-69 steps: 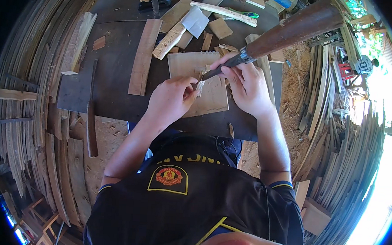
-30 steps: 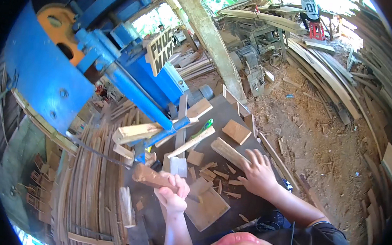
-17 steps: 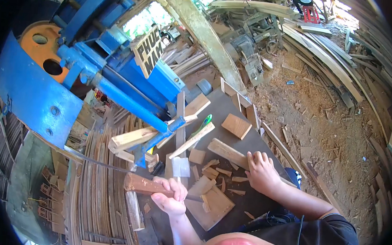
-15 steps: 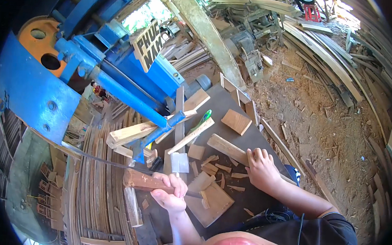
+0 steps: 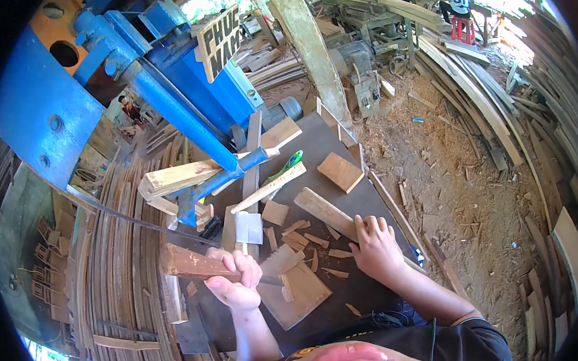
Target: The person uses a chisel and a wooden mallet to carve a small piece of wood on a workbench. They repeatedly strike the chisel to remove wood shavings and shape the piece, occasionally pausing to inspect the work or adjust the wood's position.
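Observation:
My left hand is closed round the narrow end of a tapering, reddish-brown wooden block, whose thick end points left, close by the thin saw blade. A dark strip shows just right of that hand; I cannot tell whether it belongs to the table. Fingers curled over its edge, my right hand grips a long pale wooden strip lying slantwise on the dark table. Between the hands are a flat square wood piece and several wood offcuts.
A large blue machine fills the upper left, its arm reaching over the table. A brown wood block and a green-handled item lie on the tabletop. Stacked boards stand left; sawdust covers the floor right.
The whole scene has shifted slightly left in the picture. My left hand and its block have moved a little away from the saw blade; the right hand keeps its hold.

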A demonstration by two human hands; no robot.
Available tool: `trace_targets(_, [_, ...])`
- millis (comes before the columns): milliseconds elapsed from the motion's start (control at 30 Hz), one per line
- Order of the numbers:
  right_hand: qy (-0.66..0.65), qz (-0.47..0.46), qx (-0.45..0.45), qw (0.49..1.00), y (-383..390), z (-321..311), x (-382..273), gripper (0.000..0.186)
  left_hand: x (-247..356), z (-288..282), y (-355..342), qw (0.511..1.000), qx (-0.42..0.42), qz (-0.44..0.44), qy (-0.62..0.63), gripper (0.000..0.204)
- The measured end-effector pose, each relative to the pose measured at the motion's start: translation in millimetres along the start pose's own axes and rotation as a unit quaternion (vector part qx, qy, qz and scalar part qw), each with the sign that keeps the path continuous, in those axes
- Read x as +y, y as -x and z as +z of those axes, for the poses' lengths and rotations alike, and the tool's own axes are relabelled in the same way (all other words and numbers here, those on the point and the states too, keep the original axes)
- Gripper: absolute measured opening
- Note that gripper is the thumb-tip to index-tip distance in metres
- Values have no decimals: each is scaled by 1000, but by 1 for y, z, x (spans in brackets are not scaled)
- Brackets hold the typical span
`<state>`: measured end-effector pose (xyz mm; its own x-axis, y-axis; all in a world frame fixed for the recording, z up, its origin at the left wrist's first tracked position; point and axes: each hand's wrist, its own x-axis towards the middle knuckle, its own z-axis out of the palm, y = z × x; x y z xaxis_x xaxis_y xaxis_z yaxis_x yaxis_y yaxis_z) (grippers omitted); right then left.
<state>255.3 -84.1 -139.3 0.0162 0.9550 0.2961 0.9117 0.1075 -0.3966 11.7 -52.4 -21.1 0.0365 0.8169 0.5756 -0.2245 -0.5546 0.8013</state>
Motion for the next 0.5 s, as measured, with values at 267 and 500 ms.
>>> trace_targets(267, [-1,0,-14,1000,-1,-2,0,59,-2,10,-1,999,1,-6,-41,66])
trace_targets(500, [-2,-22,7,1000,2,1,1,61,-4,8,-1,999,-7,-15,-31,66])
